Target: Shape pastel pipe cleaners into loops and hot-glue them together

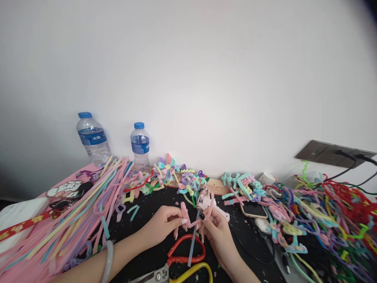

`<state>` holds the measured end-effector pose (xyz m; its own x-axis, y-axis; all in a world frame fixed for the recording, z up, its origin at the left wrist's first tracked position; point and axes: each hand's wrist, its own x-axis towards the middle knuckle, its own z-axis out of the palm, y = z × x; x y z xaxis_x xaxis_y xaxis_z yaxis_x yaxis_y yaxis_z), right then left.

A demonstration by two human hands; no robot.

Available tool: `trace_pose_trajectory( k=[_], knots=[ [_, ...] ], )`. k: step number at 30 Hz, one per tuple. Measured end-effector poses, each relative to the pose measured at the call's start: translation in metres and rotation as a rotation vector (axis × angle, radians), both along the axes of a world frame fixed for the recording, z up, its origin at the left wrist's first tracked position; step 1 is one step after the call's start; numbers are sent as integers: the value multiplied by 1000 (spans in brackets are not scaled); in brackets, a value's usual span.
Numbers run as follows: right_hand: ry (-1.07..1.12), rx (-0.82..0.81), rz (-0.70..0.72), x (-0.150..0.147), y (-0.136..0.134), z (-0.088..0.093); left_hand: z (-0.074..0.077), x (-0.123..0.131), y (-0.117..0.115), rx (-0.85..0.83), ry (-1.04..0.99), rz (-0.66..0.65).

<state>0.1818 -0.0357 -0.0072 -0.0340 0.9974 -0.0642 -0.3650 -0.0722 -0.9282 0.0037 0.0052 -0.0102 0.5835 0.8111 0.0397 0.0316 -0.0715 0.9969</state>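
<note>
Between my two hands is a pink pipe cleaner [192, 225], bent into a folded loop at its left end and curving up at its right. My left hand [165, 225] pinches the looped end between thumb and fingers. My right hand [217, 232] grips the other part, thumb and fingers closed on it. Just behind my right hand lies a pale pink glue gun [205, 201], partly hidden by the fingers. A translucent glue stick [193, 247] slants down between the hands. Below them, scissors [186, 259] with one red and one yellow handle rest on the black mat.
Long pastel pipe cleaners [97, 196] cover the left side. Finished pipe-cleaner flowers [167, 167] sit along the wall. Two water bottles [140, 143] stand at the back left. A phone [253, 210] and a tangle of coloured pipe cleaners [324, 224] lie right, below a wall socket [324, 154].
</note>
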Motion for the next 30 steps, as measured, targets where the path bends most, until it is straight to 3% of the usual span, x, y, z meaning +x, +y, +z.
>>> trace_pose_trajectory(
  k=[17, 30],
  knots=[
    [-82, 18, 182, -2, -2, -3, 11, -4, -7, 91, 221, -224],
    [-118, -7, 190, 1, -2, -3, 9, -6, -6, 247, 253, -305]
  ],
)
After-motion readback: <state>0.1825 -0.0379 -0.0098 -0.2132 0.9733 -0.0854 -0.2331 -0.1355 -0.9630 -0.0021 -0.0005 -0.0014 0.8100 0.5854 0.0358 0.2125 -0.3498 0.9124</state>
